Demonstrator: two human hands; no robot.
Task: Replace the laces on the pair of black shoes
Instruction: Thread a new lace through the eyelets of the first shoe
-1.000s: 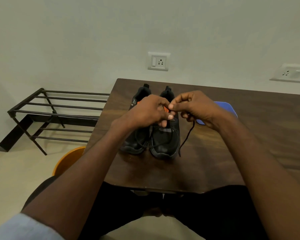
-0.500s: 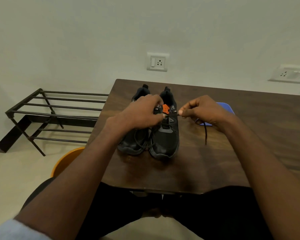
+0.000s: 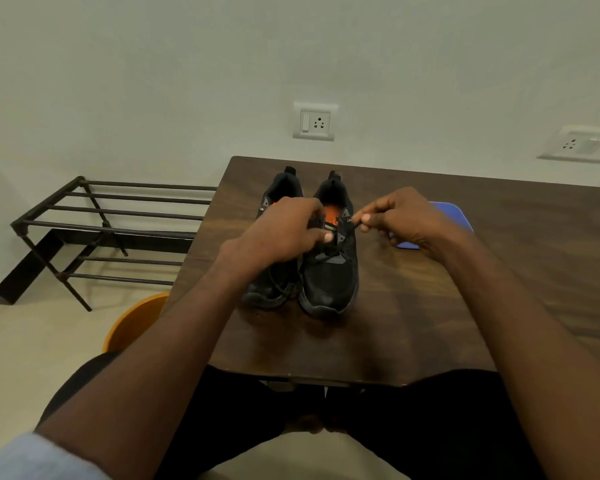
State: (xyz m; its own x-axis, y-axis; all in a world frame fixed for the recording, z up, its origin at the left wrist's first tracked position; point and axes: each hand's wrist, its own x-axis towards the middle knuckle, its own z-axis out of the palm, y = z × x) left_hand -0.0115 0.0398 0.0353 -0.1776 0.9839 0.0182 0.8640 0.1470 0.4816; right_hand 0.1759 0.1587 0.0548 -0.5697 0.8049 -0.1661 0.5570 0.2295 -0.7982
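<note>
Two black shoes stand side by side on the dark wooden table (image 3: 430,306), toes toward me. The right shoe (image 3: 329,275) has an orange tongue. My left hand (image 3: 284,233) grips the upper eyelet area of the right shoe and covers part of the left shoe (image 3: 271,285). My right hand (image 3: 402,216) pinches a black lace (image 3: 350,226) between thumb and forefinger just beside the right shoe's top eyelet. The rest of the lace is hidden under my hand.
A blue flat object (image 3: 454,213) lies on the table behind my right hand. A black metal shoe rack (image 3: 111,230) stands on the floor to the left. An orange stool (image 3: 136,320) is below the table's left edge. Wall sockets (image 3: 314,121) are behind.
My right hand first pulled the lace out to the right, then came back toward the right shoe. The hanging lace end seen earlier is now out of sight. My left hand stayed on the shoe.
</note>
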